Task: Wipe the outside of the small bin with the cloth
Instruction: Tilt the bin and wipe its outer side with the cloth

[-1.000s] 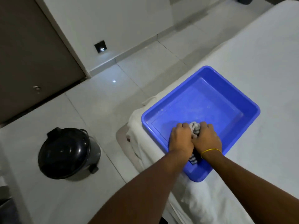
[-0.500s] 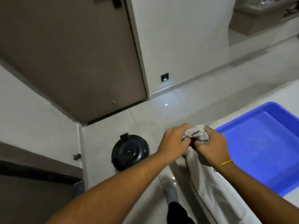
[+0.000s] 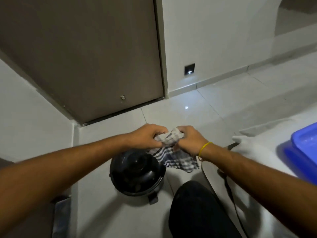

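Pale tiled floor [image 3: 214, 100] by brown door; small bin [image 3: 137, 174] stands closed below hands, untouched; left hand [image 3: 147, 137] and right hand [image 3: 190, 140] clamped on checked cloth [image 3: 173, 152], bunching it; next: lower cloth to bin's side

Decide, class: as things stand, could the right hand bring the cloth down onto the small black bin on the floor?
Probably yes. The right hand grips the checked cloth together with the left hand, and the cloth hangs just above the small black bin. Nothing visible lies between them.
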